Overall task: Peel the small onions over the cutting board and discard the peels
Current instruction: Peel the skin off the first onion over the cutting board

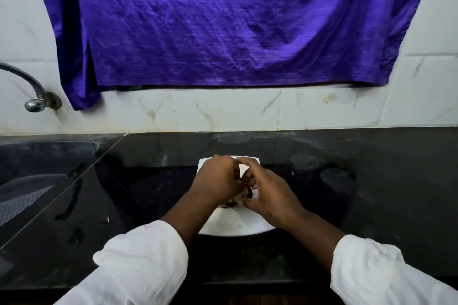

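Both hands meet over white cutting board [230, 226] on black counter [371, 181]. Left hand [218, 181] curled tight, right hand [266, 193] fingers bent around something brownish, peel scraps [231, 203] below. Onion itself mostly hidden, can't tell who grips it.

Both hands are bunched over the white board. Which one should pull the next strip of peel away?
Probably the right hand: its fingers are spread and look freer, while the left hand is curled closed around what seems to be the onion, mostly hidden, above the cutting board.
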